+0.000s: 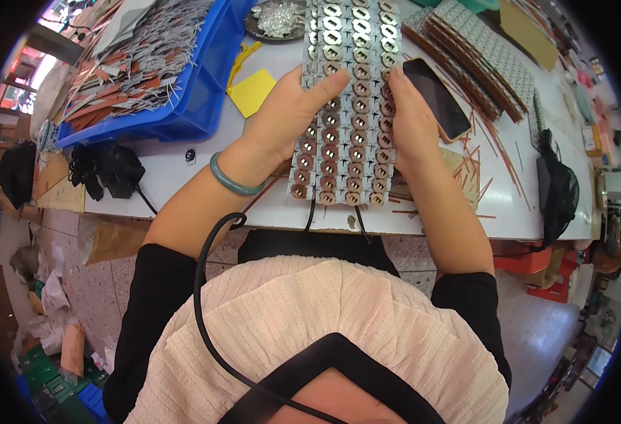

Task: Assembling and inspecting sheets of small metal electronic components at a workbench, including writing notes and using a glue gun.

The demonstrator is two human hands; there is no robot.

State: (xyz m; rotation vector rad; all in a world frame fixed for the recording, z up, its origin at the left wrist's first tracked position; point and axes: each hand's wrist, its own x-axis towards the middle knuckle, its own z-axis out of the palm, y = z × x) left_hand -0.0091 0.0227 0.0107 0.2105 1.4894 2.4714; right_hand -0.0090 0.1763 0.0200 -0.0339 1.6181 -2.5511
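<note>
A long panel of small boards [358, 120] lies between my hands, with several lengthwise rows of rounded pieces bearing shiny metal parts. Along its left edge, my left hand [289, 113] grips it, the thumb laid over the face and the other fingers hidden behind. My right hand [412, 116] holds the opposite edge with its fingers mostly out of sight. The near end of the panel hangs above the table's front edge; its far end reaches the top of the view. Just beyond my right hand lies a dark-screened phone [438, 99].
A blue bin [201, 106] full of brown and grey strips stands left. Near it are a yellow paper square [252, 93] and a dish of shiny small parts [276, 18]. Stacked panels [466, 60] lie far right. Thin brown strips litter the white table [508, 205].
</note>
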